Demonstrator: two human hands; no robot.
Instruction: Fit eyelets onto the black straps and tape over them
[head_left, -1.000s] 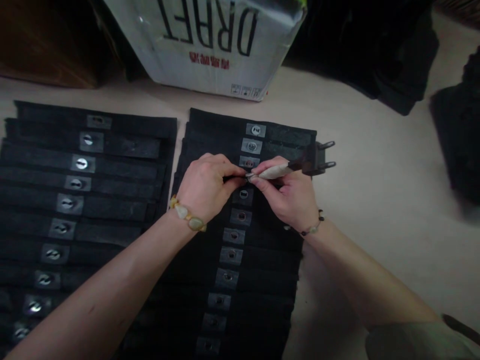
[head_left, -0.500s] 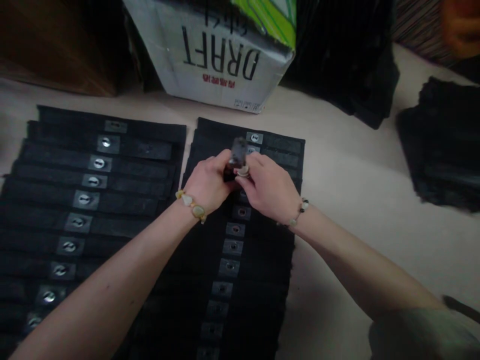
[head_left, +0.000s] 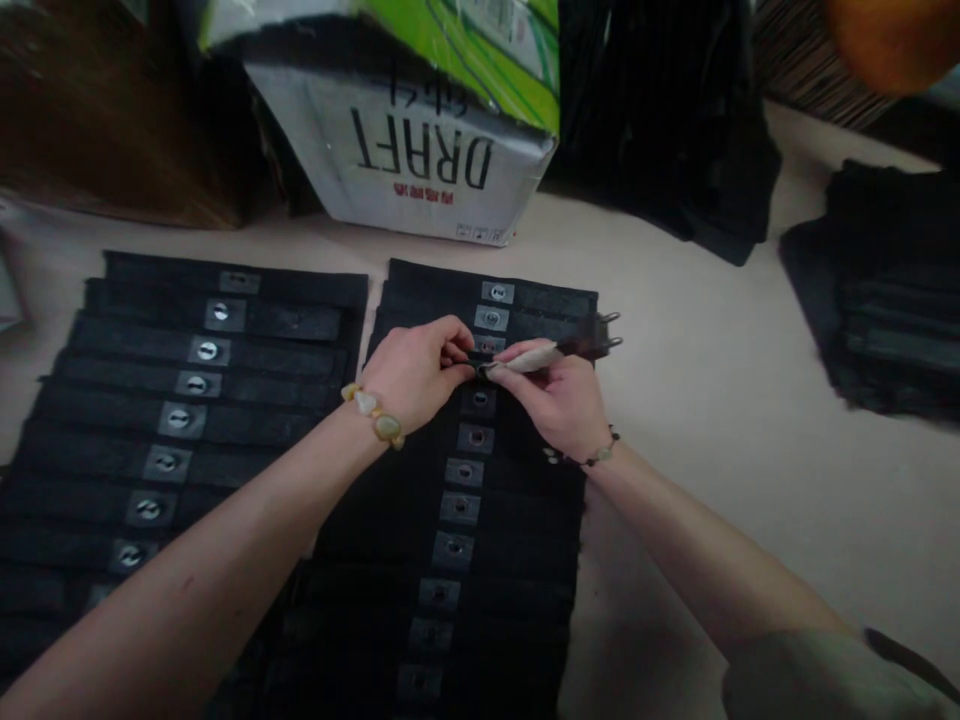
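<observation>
In the middle of the head view, my left hand (head_left: 416,375) is closed in a pinch at the edge of a black fabric piece in the right row (head_left: 529,440). My right hand (head_left: 559,395) is closed around a tool with a pale wrapped part (head_left: 531,357). The tool's dark end has two metal prongs (head_left: 611,330) pointing right. Fingertips of both hands almost meet over one round metal snap, mostly hidden by them. Each overlapping black piece bears a snap (head_left: 492,318) on a small clear patch.
Another row of overlapping black pieces (head_left: 277,325) with snaps lies left. A white and green carton (head_left: 427,150) stands behind, beside a brown box (head_left: 120,120). Black piles (head_left: 660,130) sit at the back, and another black stack (head_left: 892,290) lies right on the pale table (head_left: 697,400).
The tool has swung from upright between my hands to pointing right inside my right hand. My left fingers have come to a pinch at the fabric edge. The camera view has shifted slightly.
</observation>
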